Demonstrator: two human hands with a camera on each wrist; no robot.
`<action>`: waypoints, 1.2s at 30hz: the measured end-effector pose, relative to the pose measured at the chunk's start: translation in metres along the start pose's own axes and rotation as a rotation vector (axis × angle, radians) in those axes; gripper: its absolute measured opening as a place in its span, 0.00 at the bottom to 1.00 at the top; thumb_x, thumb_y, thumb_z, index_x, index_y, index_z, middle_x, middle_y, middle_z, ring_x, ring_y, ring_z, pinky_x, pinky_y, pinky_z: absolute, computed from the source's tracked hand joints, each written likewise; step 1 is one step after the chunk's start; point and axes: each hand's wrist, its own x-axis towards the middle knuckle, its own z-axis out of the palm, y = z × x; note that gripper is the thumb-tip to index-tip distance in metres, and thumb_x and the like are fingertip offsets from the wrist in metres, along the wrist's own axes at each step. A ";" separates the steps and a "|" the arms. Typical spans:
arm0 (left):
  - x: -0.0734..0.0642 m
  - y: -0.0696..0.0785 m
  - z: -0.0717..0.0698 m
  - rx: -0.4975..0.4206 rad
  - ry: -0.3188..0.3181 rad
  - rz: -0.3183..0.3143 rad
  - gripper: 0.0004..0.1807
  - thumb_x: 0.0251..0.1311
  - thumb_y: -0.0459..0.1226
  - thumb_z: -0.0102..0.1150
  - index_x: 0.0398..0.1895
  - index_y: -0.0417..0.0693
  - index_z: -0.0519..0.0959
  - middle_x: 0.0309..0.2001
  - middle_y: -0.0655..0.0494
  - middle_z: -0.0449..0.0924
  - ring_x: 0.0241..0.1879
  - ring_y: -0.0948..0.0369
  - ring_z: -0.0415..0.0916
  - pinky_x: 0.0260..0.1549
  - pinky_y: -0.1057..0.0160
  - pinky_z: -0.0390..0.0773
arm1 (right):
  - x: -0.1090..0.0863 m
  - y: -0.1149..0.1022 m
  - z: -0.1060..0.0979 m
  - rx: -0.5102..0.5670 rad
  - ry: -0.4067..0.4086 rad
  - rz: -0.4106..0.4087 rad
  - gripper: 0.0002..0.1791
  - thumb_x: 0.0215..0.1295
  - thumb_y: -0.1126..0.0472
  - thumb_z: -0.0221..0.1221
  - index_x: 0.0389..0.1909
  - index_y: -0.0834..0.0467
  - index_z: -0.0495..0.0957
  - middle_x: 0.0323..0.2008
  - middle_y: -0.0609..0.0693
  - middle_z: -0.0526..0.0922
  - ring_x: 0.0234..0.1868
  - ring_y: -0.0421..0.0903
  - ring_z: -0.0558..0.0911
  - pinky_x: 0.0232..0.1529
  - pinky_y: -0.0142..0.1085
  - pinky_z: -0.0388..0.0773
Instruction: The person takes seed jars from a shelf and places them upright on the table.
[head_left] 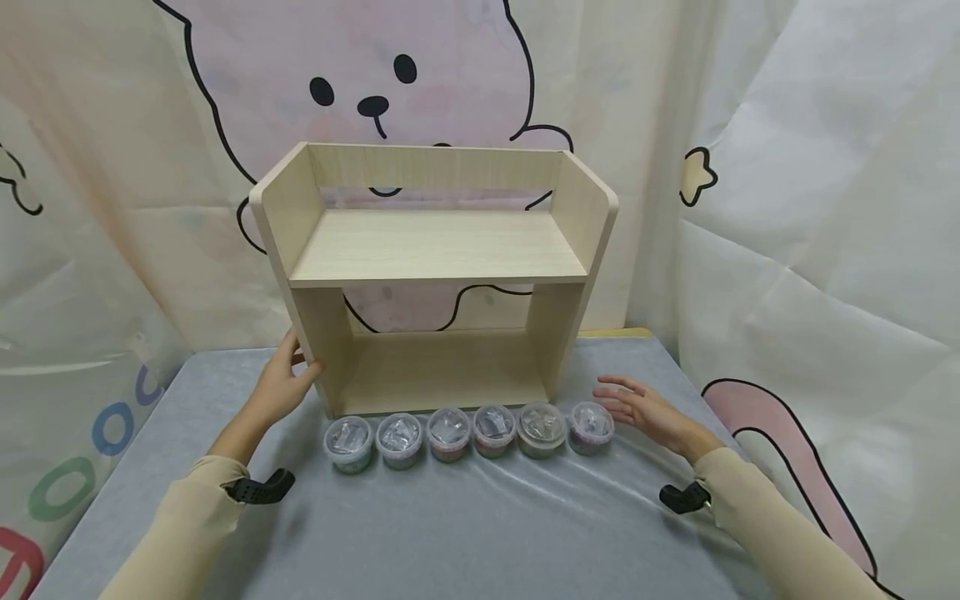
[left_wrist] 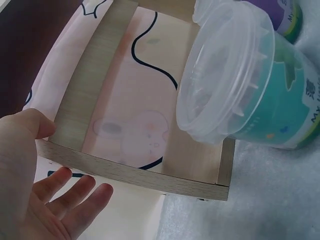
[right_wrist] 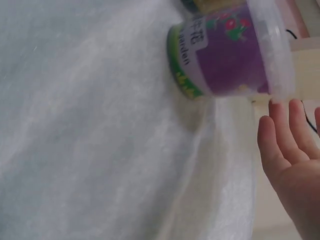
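Observation:
A pale wooden two-tier shelf point(head_left: 438, 246) stands upright at the back of the table. My left hand point(head_left: 283, 383) holds its left side panel low down. In the left wrist view the thumb point(left_wrist: 42, 124) lies over the panel's edge, with the fingers point(left_wrist: 87, 200) on the outer side. Before the shelf runs a row of small plastic tubs with clear lids, from a teal tub point(left_wrist: 287, 95) at the left end to a purple tub point(right_wrist: 230, 55) at the right end. My right hand point(head_left: 648, 414) is beside that purple tub, its fingers extended and holding nothing.
A grey-blue cloth point(head_left: 465, 533) covers the table, wrinkled in front of the tubs. Cartoon-printed curtains point(head_left: 810, 250) enclose the back and sides. Dark bands point(head_left: 258, 490) are worn on both wrists.

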 end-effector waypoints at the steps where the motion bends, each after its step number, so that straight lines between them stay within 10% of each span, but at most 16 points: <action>1: -0.001 0.000 0.000 -0.005 0.001 0.003 0.40 0.73 0.37 0.51 0.83 0.58 0.45 0.74 0.32 0.60 0.64 0.28 0.68 0.52 0.29 0.77 | 0.001 -0.001 0.001 0.004 0.006 -0.014 0.25 0.83 0.53 0.41 0.73 0.59 0.59 0.55 0.33 0.79 0.58 0.33 0.81 0.58 0.26 0.79; 17: -0.016 -0.001 -0.005 -0.003 -0.001 -0.019 0.35 0.75 0.37 0.48 0.82 0.49 0.50 0.70 0.29 0.65 0.61 0.30 0.73 0.51 0.35 0.81 | 0.006 -0.018 0.017 -0.034 0.110 -0.075 0.23 0.81 0.55 0.45 0.69 0.62 0.63 0.53 0.38 0.81 0.54 0.37 0.84 0.57 0.29 0.81; 23: -0.023 -0.003 -0.007 0.022 0.024 -0.015 0.30 0.75 0.35 0.48 0.77 0.44 0.59 0.68 0.29 0.68 0.58 0.31 0.76 0.48 0.38 0.83 | 0.005 -0.024 0.025 -0.214 0.167 -0.124 0.29 0.79 0.55 0.49 0.70 0.71 0.61 0.65 0.67 0.74 0.54 0.39 0.84 0.56 0.29 0.81; 31: -0.029 -0.004 -0.006 0.031 0.091 -0.010 0.27 0.73 0.32 0.50 0.73 0.39 0.64 0.65 0.32 0.73 0.55 0.33 0.79 0.36 0.73 0.81 | 0.006 -0.031 0.031 -0.287 0.213 -0.171 0.25 0.79 0.58 0.49 0.67 0.71 0.65 0.61 0.64 0.77 0.51 0.33 0.83 0.55 0.31 0.82; 36: -0.033 -0.002 -0.003 0.012 0.123 0.019 0.25 0.72 0.31 0.51 0.71 0.39 0.67 0.62 0.32 0.75 0.54 0.33 0.80 0.34 0.76 0.78 | 0.007 -0.031 0.035 -0.326 0.230 -0.218 0.23 0.78 0.61 0.50 0.66 0.72 0.67 0.60 0.69 0.77 0.49 0.31 0.83 0.53 0.33 0.83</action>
